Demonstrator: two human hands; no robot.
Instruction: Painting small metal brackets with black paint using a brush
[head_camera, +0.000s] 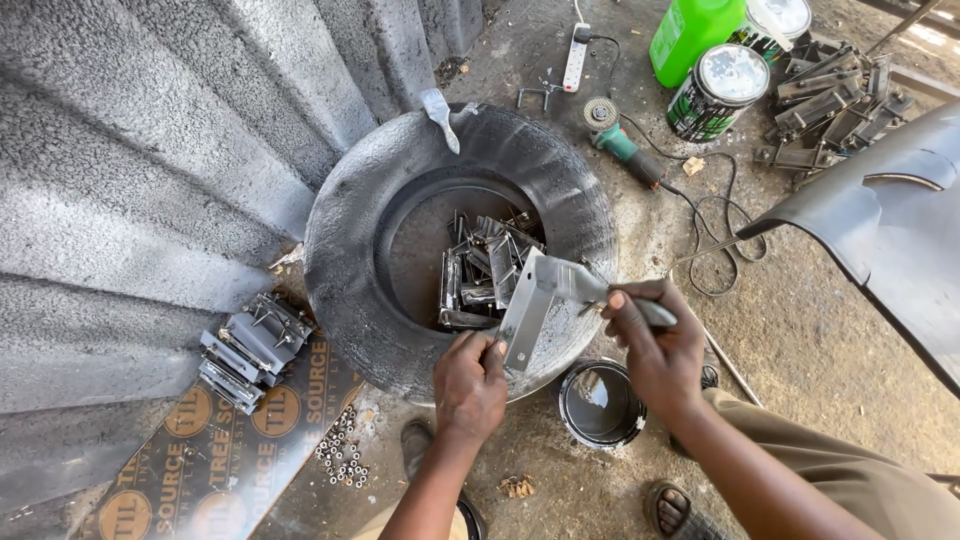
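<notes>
A dusty concrete floor (800, 330) is lying under everything, grey-stained and littered. At the left, a ribbed grey sheet (130, 170) is rising up and filling that side. In the middle, a paint-coated tyre (350, 250) is lying flat, and a heap of metal brackets (485, 275) is sitting in its hole. A spare brush (440, 115) is resting on the tyre's far rim. Far right, a green jug (690, 35) and two paint tins (720, 90) are standing near a pile of metal parts (830, 100), with an angle grinder (620, 140) and its cable lying beside them. An open tin of grey paint (600, 405) is standing on the floor just near of the tyre, between the two forearms.

The angled metal bracket (525, 315) is hanging over the tyre's near right rim, its long axis running steeply from near-left up to far-right, the bent top leg pointing right.

The left hand (470, 385) is reaching up from the near edge, fingers curled and pinching the bracket's lower end. The right hand (655, 350) is coming in from the right, wrist bent, fingers closed around the handle of a paintbrush (600, 292), whose bristles are touching the bracket's top leg.
</notes>
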